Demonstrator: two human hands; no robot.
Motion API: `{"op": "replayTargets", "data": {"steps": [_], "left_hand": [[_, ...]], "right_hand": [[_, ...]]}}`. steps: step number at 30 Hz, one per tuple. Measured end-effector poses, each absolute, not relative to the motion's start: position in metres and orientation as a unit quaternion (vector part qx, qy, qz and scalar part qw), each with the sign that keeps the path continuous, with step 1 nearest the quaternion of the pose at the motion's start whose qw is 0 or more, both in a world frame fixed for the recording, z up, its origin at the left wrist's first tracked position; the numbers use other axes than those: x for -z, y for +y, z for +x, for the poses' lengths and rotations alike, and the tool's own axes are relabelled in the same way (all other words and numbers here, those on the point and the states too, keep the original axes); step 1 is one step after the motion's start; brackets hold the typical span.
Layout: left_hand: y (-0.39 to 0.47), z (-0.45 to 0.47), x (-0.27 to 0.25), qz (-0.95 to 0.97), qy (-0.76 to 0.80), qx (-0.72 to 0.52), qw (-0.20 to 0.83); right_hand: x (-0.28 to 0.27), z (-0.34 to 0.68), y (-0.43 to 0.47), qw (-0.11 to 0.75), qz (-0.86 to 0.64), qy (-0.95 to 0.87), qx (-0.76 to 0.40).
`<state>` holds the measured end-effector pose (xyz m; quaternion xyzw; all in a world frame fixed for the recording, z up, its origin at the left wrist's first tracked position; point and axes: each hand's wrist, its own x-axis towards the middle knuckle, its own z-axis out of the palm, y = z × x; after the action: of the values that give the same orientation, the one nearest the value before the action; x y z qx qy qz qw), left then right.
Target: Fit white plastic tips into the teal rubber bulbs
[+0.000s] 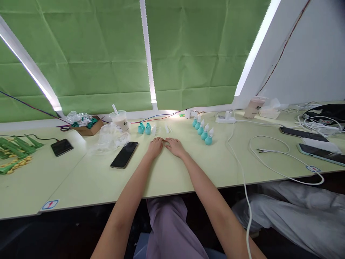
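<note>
My left hand (155, 146) and my right hand (175, 146) lie palm down on the pale table (167, 176), their fingertips almost meeting. Neither holds anything; the fingers are stretched out. Just beyond the left hand is a small group of teal rubber bulbs (147, 130) without tips. Beside them, past my fingertips, lie small clear and whitish plastic pieces (167, 129), too small to make out fully. To the right of my right hand, a slanting row of teal bulbs (208, 140) stands upright, each fitted with a whitish pointed tip.
Left of my arms are a black phone (124, 155), a crumpled plastic bag (107, 138), a drink cup (120, 121) and a cardboard box (88, 130). A power strip (225, 119) and white cables (239, 162) lie on the right. Another person's grey-clad leg (293, 212) is at right.
</note>
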<state>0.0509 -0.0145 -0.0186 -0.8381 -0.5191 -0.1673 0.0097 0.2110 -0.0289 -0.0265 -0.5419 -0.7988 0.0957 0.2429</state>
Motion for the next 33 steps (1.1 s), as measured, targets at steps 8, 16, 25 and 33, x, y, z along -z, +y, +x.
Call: {"op": "replayTargets", "data": {"steps": [8, 16, 25, 33], "left_hand": [[-0.006, 0.041, 0.019, -0.83, -0.521, 0.194, -0.039], [-0.012, 0.041, 0.015, -0.833, -0.525, 0.171, -0.028], [-0.012, 0.041, 0.013, -0.834, -0.525, 0.166, -0.026], [0.004, 0.04, 0.017, -0.75, -0.556, 0.328, -0.143]], "right_hand": [[0.027, 0.211, -0.018, 0.257, -0.558, -0.787, -0.055], [0.015, 0.199, 0.016, 0.302, -0.601, -0.737, 0.074], [0.021, 0.201, 0.043, 0.305, -0.585, -0.75, 0.053], [0.013, 0.198, 0.036, 0.501, -0.504, -0.62, -0.334]]}}
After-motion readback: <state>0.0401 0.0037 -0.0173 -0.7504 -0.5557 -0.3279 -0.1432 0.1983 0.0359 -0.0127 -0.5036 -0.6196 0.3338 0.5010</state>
